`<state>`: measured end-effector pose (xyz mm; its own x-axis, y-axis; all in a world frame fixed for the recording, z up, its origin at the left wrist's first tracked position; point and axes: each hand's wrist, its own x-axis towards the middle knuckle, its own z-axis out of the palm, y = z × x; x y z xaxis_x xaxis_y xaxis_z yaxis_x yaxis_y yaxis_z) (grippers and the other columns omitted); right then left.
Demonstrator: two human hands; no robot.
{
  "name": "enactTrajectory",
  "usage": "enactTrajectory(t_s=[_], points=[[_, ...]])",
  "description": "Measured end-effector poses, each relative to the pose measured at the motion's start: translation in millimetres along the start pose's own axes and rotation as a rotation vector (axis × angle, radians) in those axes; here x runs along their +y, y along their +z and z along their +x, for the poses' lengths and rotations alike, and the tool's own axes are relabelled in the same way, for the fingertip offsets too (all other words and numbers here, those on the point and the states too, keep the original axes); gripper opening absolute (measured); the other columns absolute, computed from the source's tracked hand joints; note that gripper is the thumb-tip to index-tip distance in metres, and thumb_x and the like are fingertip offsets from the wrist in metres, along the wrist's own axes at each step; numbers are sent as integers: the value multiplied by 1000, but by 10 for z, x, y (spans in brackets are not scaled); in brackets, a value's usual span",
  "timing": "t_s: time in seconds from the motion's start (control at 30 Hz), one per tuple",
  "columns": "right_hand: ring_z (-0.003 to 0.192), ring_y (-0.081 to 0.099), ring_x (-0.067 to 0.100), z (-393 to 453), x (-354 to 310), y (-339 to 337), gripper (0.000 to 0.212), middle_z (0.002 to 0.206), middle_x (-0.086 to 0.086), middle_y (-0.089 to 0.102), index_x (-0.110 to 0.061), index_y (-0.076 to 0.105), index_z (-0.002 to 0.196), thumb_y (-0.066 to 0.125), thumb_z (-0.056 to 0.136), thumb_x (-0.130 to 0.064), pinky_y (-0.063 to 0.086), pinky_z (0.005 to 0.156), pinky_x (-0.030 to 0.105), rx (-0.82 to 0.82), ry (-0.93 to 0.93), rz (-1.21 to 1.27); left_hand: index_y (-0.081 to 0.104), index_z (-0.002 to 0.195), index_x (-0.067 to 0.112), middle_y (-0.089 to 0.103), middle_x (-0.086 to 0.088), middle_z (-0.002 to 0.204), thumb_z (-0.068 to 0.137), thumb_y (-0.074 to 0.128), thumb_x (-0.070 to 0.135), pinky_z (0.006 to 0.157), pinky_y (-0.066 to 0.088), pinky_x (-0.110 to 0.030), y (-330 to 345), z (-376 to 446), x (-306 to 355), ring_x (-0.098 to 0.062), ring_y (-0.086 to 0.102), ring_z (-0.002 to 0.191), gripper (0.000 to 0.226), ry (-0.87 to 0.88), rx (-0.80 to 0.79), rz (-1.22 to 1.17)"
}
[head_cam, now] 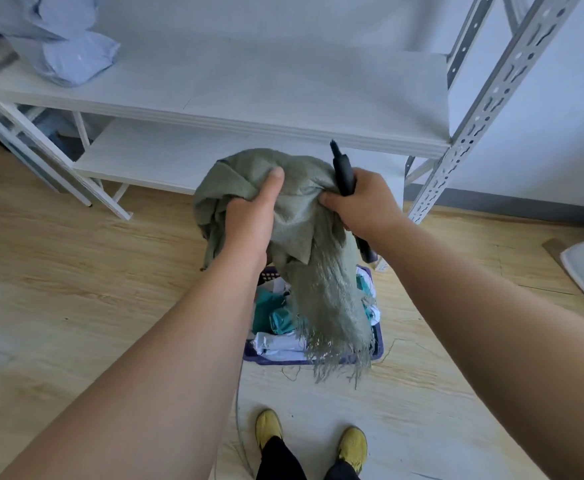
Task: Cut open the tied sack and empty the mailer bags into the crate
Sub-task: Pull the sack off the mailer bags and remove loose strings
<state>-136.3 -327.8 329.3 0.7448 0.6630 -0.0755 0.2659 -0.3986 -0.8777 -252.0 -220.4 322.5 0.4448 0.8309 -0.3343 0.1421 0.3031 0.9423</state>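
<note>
A limp grey-green woven sack [297, 216] is held up at the centre of the frame, its frayed, cut end hanging downward in loose threads over a dark purple plastic crate [318, 358] that stands on the pale wood-patterned floor [76, 306]. The upper, bunched part of the sack is gripped by the left hand [249, 223], whose thumb is laid flat across the fabric while the remaining fingers are hidden behind it, curled into the cloth. The right side of the sack is pinched by the right hand [363, 206], and a black-handled cutting tool [344, 174] is clenched in the same hand, its tip pointing toward the top of the frame and its butt end protruding below the wrist. Whether a blade is exposed cannot be told.

Inside the crate, crumpled teal and white plastic mailer bags [276, 317] are seen, partly covered by the sack's hanging fringe. A few loose threads are scattered on the floor beside the crate.

Behind the sack, a white metal shelving rack [249, 109] with perforated uprights is seen across the upper half of the frame. On its upper shelf, at the upper left, pale blue plastic bags [72, 60] are piled. At the bottom centre, two yellow shoes [269, 427] and dark trouser legs are visible.
</note>
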Motion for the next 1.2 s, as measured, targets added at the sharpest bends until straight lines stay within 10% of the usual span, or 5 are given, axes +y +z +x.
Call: enactTrajectory(t_s=[0.17,0.4,0.63,0.87,1.2], points=[[67,50,19,27,-38,-9,20,64,-8,49,-20,49,74,67,84,-21,34,53,26,-18,-23,-122,51,133,15,60,8,120,46,54,92,86,44,-31,-2,-21,71,-11,58,100,117,-69,-17,128],[60,52,17,12,17,-16,21,61,-6,52,-22,50,71,66,85,-22,37,55,25,-42,33,-83,47,138,20,58,4,132,34,52,98,106,39,-45,-66,-76,-90,-17,53,121,130,-161,-189,89],[34,42,9,19,-184,-37,25,49,-1,46,-16,51,66,67,85,-10,39,43,23,-54,89,271,49,127,20,58,13,121,49,77,71,88,40,-21,-81,-198,-451,-5,54,109,98,41,-307,367],[39,40,13,-26,-301,19,22,51,3,44,-12,52,72,69,86,-12,38,42,21,-240,42,366,62,94,28,65,15,91,77,77,36,77,47,-23,4,-156,-582,-15,64,99,24,158,-22,228],[45,46,9,-49,-232,-94,32,79,4,62,-10,67,109,72,84,-29,44,45,20,-144,-13,282,60,111,21,64,11,109,79,72,41,89,47,-27,-16,64,-324,-12,59,107,39,289,122,175]])
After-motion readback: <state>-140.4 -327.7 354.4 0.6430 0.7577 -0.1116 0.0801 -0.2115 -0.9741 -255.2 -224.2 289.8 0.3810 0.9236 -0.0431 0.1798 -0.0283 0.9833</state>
